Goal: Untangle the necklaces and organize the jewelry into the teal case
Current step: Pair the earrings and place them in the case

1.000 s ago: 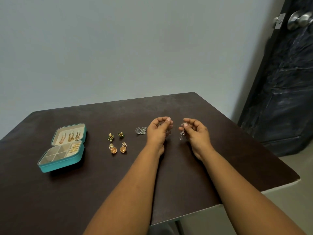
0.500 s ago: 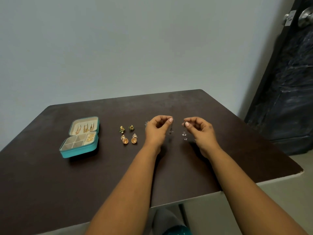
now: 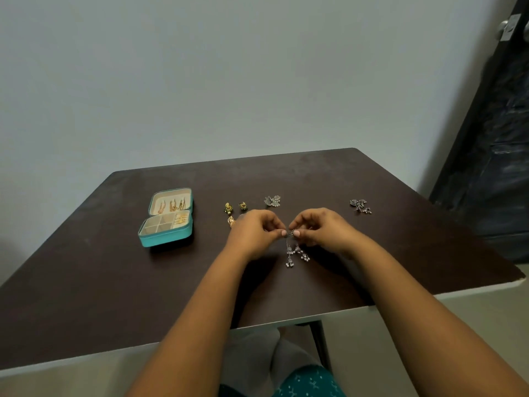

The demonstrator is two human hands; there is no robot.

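My left hand (image 3: 254,229) and my right hand (image 3: 320,229) meet fingertip to fingertip above the dark table (image 3: 114,296). Both pinch the top of a small silver dangling jewelry piece (image 3: 296,253), whose beaded drops hang below the fingers. The teal case (image 3: 166,237) lies open at the left, with gold earrings in its lid and in one tray compartment. Two green-and-gold earrings (image 3: 235,207) lie beside it. An orange earring (image 3: 230,222) shows partly behind my left hand.
A silver fan-shaped piece (image 3: 272,201) lies behind my hands. Another silver cluster (image 3: 360,206) lies at the right of the table. A dark door (image 3: 492,144) stands at the right, and a pale wall rises behind the table. My knees show below the table's near edge.
My hands have come together, so both now pinch one silver piece instead of holding two parts apart. The view has shifted, and a silver cluster at the right has come into sight.
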